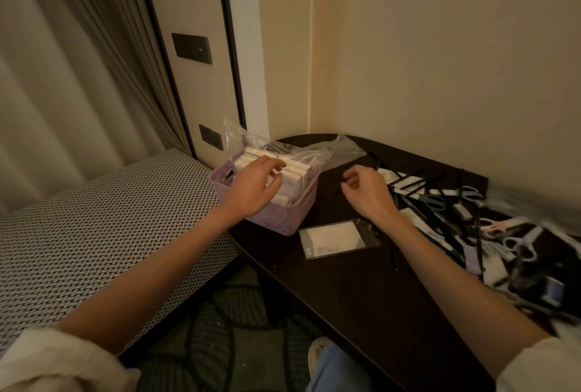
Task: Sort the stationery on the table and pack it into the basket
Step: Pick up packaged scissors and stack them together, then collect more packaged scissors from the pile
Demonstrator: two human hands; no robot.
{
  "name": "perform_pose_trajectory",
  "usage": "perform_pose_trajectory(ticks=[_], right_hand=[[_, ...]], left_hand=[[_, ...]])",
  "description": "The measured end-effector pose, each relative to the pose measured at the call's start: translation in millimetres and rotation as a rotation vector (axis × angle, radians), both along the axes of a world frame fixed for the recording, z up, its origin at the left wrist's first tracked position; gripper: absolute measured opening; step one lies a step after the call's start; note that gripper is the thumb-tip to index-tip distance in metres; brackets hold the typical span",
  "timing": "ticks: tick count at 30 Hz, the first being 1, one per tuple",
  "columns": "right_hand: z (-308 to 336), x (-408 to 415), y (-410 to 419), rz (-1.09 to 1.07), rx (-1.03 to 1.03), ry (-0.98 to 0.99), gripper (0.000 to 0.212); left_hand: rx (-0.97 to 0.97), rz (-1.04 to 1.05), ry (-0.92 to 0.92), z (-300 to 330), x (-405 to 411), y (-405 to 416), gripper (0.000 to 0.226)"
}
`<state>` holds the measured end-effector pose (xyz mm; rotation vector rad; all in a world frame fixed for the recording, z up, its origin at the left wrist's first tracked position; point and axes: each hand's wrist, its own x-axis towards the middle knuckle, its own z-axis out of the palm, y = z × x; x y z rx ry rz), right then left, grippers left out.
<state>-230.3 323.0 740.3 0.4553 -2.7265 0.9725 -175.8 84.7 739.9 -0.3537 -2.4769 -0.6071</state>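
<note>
Fingers of the left hand (254, 185) press lightly curved on the packets (276, 171) in the basket (283, 218) at the table's (361, 291) far-left corner; square them flat, while the right hand (366, 192), loosely curled and empty, fetches more.

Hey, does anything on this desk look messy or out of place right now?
Yes. Loose clear plastic wrap spills out of the purple basket onto the table. On the right, scissors and black pens lie jumbled, unsorted. One flat clear packet lies alone beside the basket.
</note>
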Motion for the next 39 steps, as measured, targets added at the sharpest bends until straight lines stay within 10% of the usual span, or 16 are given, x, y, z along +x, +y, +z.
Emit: perform_pose_trajectory(ticks=[8,22,39], right_hand=[[-45,46,88,-0.098,0.141,-0.121,0.026],[-74,102,166,-0.177,0.007,-0.110,0.013],[-101,133,189,-0.209,-0.094,-0.003,0.023]], left_hand=[[-0.227,-0.259,-0.165,-20,17,77,0.027],[-0.428,-0.058,-0.672,-73,-2,130,0.065],[-0.629,-0.173,-0.517,-63,42,139,0.030]])
